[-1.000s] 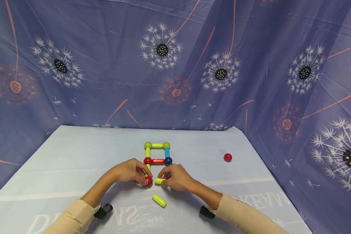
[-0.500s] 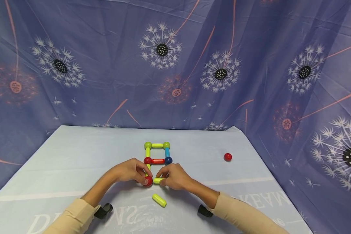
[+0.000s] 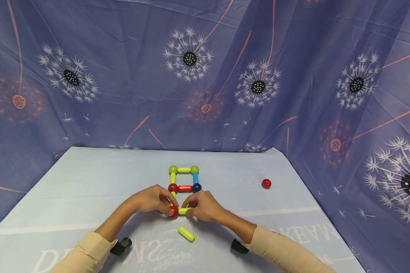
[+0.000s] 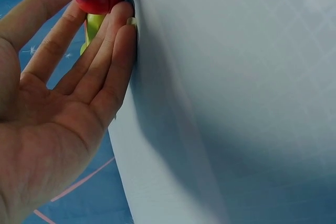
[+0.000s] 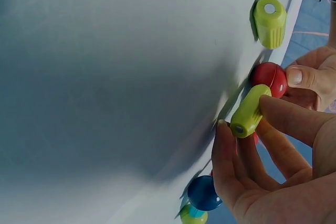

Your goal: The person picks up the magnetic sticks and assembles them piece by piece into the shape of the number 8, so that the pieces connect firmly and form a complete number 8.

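Near the table's middle my left hand (image 3: 153,200) holds a red ball (image 3: 172,212) between thumb and fingers. That ball sits at the near end of a yellow-green magnetic rod (image 3: 173,195), partly hidden by my fingers. My right hand (image 3: 205,206) pinches another yellow-green magnetic rod (image 5: 249,113), lying sideways, its left end against the red ball. Behind my hands lies a square of rods and balls: two green balls at the back, a dark red ball (image 3: 172,188) and a dark blue ball (image 3: 196,187) in front, joined by yellow-green, light blue and red rods.
A loose yellow-green magnetic rod (image 3: 186,234) lies on the table in front of my hands. Farther right rests a single red ball (image 3: 266,184). The table (image 3: 106,170) has a pale cloth, and a blue patterned curtain (image 3: 140,76) hangs behind it.
My right hand has moved slightly left with its rod, closing the small gap to the red ball. The left hand has kept its place on the ball.
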`<state>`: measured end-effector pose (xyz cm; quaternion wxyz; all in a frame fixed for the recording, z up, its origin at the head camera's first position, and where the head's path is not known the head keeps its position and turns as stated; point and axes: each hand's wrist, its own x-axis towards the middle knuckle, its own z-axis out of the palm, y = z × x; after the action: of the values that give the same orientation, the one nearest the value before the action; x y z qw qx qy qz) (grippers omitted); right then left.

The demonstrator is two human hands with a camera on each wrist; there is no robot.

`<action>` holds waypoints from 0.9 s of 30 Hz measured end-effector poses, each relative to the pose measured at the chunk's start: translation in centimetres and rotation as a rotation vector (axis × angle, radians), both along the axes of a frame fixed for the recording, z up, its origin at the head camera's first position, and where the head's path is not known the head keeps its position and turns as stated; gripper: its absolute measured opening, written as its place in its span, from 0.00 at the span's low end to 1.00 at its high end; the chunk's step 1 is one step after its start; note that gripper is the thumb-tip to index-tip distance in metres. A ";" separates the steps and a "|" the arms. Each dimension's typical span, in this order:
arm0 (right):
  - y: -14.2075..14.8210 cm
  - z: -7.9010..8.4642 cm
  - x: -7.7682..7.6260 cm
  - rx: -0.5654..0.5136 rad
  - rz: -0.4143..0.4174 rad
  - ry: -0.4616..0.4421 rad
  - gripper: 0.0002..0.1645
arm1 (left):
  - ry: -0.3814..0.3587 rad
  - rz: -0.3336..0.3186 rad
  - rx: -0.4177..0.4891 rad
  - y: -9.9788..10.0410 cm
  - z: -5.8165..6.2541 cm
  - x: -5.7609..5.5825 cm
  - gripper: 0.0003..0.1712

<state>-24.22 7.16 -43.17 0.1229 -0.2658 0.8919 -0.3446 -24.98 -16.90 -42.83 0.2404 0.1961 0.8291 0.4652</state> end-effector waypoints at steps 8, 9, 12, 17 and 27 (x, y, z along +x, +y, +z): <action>0.1 -0.1 -0.1 -0.005 0.000 0.002 0.10 | 0.004 -0.007 0.002 0.0 0.0 0.0 0.13; 0.1 -0.1 -0.1 -0.005 -0.001 -0.001 0.10 | 0.004 -0.007 0.003 0.0 0.0 0.0 0.13; 0.2 0.1 0.0 -0.007 -0.004 -0.012 0.10 | 0.003 -0.004 0.002 0.1 -0.1 0.0 0.13; 0.7 0.2 -0.3 -0.005 -0.015 -0.014 0.11 | -0.002 0.002 0.003 0.1 -0.2 -0.1 0.13; 4.3 1.3 -1.5 -0.045 -0.103 0.076 0.12 | -0.037 0.001 0.027 0.0 0.1 -0.1 0.13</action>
<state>-25.76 11.43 -41.89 0.0651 -0.2349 0.9004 -0.3604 -25.05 -16.92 -42.78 0.2529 0.1903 0.8181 0.4802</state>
